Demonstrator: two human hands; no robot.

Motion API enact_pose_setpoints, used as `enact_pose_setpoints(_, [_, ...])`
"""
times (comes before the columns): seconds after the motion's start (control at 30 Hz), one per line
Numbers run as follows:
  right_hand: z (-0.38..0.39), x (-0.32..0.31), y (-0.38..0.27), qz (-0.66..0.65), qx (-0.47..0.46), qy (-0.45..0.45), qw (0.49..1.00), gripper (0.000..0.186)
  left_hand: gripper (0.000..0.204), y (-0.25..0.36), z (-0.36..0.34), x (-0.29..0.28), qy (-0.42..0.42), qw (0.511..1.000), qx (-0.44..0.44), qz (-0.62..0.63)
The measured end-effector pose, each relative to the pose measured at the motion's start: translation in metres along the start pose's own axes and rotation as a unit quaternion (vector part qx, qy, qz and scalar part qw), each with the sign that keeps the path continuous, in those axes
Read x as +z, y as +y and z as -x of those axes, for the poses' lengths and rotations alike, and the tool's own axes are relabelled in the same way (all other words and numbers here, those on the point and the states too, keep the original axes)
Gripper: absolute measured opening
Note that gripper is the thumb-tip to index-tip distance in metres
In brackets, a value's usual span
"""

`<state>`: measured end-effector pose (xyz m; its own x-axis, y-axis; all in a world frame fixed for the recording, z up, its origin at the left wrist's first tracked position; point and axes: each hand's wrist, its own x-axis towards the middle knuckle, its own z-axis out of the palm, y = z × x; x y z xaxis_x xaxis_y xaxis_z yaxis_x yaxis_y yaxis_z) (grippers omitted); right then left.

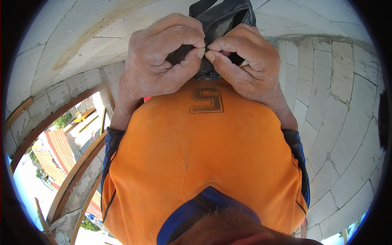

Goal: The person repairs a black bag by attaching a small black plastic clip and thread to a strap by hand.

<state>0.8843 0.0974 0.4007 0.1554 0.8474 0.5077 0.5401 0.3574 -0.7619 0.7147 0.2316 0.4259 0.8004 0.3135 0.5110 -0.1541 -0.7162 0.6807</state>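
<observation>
My left hand [163,57] and my right hand [249,57] meet in front of my chest, each with thumb and forefinger pinched together. Their fingertips almost touch. A small dark bit shows between them, too little to name. Right behind the fingers hangs a black bag-like thing [224,18] with creased, shiny material and strap-like folds at its top. My hands cover much of it, so I cannot tell whether the pinched bit belongs to it. Pale dust coats the skin of both hands.
Pale block walls [326,94] with mortar smears curve around me. To the left is a window opening with a wooden frame [77,171]; outside are an orange-red corrugated sheet [65,143] and greenery. My orange shirt [204,151] fills the lower middle.
</observation>
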Motion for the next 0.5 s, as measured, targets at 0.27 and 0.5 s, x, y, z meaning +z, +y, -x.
enact_pose_setpoints(0.27, [0.0018,0.0015,-0.0001,-0.010,0.011,0.014,1.000,0.012,0.016,-0.0014,-0.0001,-0.0009,-0.017,1.000,-0.007,0.008])
enact_pose_setpoints(0.5, [-0.0002,-0.0010,0.0004,0.008,0.006,0.008,1.000,0.013,0.017,0.0002,0.0007,0.0033,0.020,0.999,-0.033,-0.003])
